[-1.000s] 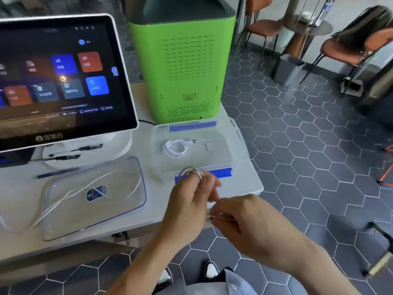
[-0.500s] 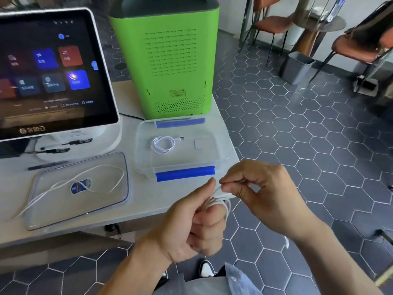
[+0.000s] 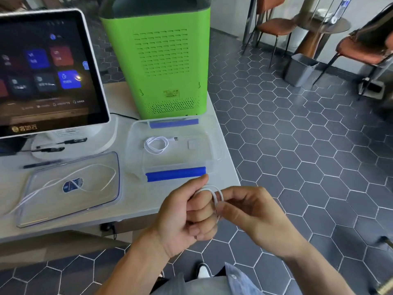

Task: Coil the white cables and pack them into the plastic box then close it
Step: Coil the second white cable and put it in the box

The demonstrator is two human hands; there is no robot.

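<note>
One thin white cable [image 3: 209,191] was pinched into loops between the left hand [image 3: 187,216] and right hand [image 3: 255,213] at lower centre, apparently kept compact for the open clear plastic box [image 3: 136,150] just above.

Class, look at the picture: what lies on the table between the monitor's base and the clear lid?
In the head view, dark pens lie between the monitor's base and the clear lid; the nearest one is blurred.

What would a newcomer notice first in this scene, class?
Probably the bright green machine standing at the table's far edge, beside the lit touchscreen on the left. Then the two hands in front, left hand and right hand, winding a white cable just short of the open plastic box.
</note>
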